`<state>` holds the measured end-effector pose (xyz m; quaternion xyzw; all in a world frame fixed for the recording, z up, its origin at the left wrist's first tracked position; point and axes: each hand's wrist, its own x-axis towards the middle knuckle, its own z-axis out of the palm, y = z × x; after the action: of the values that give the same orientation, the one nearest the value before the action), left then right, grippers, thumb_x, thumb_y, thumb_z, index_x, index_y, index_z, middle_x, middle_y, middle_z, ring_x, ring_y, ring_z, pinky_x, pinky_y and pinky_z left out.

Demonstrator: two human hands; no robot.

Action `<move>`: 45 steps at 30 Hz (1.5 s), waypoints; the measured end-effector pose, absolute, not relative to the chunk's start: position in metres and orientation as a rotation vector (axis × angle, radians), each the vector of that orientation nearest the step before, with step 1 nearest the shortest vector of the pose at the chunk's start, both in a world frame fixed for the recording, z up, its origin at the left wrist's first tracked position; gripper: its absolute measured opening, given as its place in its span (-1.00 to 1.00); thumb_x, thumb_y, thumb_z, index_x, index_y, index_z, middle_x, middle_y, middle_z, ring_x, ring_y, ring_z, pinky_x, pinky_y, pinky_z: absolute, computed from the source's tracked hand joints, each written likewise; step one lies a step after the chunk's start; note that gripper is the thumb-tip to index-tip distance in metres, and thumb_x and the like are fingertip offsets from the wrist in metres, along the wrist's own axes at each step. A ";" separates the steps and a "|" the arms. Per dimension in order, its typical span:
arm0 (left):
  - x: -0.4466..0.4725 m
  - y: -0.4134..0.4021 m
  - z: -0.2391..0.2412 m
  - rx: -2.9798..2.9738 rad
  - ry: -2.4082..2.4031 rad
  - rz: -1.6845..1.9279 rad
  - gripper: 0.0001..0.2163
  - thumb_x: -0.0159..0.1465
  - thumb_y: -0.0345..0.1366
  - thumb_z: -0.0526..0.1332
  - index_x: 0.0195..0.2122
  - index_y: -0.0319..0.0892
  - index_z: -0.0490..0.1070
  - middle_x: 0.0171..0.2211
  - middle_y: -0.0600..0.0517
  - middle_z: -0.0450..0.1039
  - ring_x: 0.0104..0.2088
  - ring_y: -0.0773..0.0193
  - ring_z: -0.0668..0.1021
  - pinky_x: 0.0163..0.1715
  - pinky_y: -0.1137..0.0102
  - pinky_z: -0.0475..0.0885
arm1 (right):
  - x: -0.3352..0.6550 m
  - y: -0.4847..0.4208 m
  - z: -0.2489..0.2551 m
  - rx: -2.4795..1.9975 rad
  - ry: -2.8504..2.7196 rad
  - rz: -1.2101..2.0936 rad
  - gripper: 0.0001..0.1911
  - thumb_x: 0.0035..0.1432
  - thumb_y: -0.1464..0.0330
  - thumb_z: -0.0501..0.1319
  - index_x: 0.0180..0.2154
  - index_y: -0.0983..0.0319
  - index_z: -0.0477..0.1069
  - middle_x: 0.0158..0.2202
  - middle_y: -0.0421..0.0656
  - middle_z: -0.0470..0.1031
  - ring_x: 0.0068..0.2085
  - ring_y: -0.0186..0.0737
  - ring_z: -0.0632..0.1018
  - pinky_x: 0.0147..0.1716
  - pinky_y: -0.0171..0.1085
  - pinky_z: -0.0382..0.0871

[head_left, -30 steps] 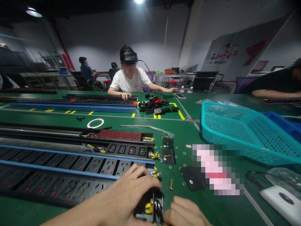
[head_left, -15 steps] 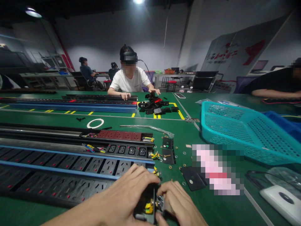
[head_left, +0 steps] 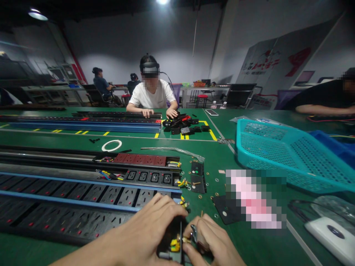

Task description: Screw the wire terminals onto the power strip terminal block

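Observation:
At the bottom centre my left hand (head_left: 155, 225) is closed around a thin black end plate (head_left: 181, 242) seen edge-on. Yellow wire terminals (head_left: 175, 244) show on the plate's left side, under my left fingers. A small brass fitting (head_left: 186, 240) sticks out of its right side. My right hand (head_left: 209, 236) is closed, thumb and index finger at that fitting. Tucked within the right fingers is a shiny curved metal piece (head_left: 194, 233), partly hidden, its kind unclear. Just left of the hands lie long black socket strips (head_left: 105, 201) with red dots.
Loose black plates (head_left: 226, 210), a brass screw (head_left: 195, 183) and several rings and nuts lie right of the strips. A turquoise basket (head_left: 277, 173) stands at right, with a white device (head_left: 327, 236) below. A co-worker (head_left: 152, 94) sits opposite by a black parts pile (head_left: 180, 123).
The shiny metal piece has come away from the plate and tilted back into my right hand, exposing the brass fitting. The co-worker's hand has come down onto the parts pile.

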<state>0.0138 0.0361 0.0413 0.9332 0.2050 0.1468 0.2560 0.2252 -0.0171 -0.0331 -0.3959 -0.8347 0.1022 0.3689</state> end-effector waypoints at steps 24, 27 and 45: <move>0.014 0.037 0.043 2.498 0.550 0.394 -0.52 0.17 -0.16 0.38 0.02 -0.11 0.21 -0.08 -0.05 0.37 -0.13 0.10 0.42 -0.08 0.23 0.36 | 0.219 -0.019 -0.041 -1.227 -1.931 0.697 -0.89 0.16 0.34 0.13 -0.36 0.16 0.17 -0.51 -0.27 0.35 -0.56 -0.35 0.34 -0.63 -0.41 0.20; 0.013 0.037 0.042 2.497 0.542 0.398 -0.50 0.18 -0.14 0.37 0.05 -0.11 0.18 -0.07 -0.06 0.36 -0.13 0.09 0.41 -0.07 0.20 0.36 | 0.227 -0.014 -0.015 -1.223 -1.970 0.734 -0.85 0.28 0.31 0.05 -0.37 0.16 0.19 -0.52 -0.26 0.35 -0.55 -0.32 0.38 -0.57 -0.38 0.26; 0.010 0.034 0.043 2.479 0.643 0.459 -0.43 0.26 0.16 0.24 0.09 -0.13 0.17 -0.03 -0.10 0.34 -0.09 0.05 0.42 0.02 0.11 0.38 | 0.280 -0.022 0.002 -1.531 -2.670 0.232 -0.75 -0.16 0.59 0.20 -0.45 0.17 0.52 -0.52 -0.11 0.63 -0.59 -0.08 0.60 -0.66 -0.28 0.04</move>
<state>0.0101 0.0342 0.0432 0.9184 0.2381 0.1700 0.2665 0.2796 -0.0224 0.0019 -0.4958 -0.8647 0.0752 0.0276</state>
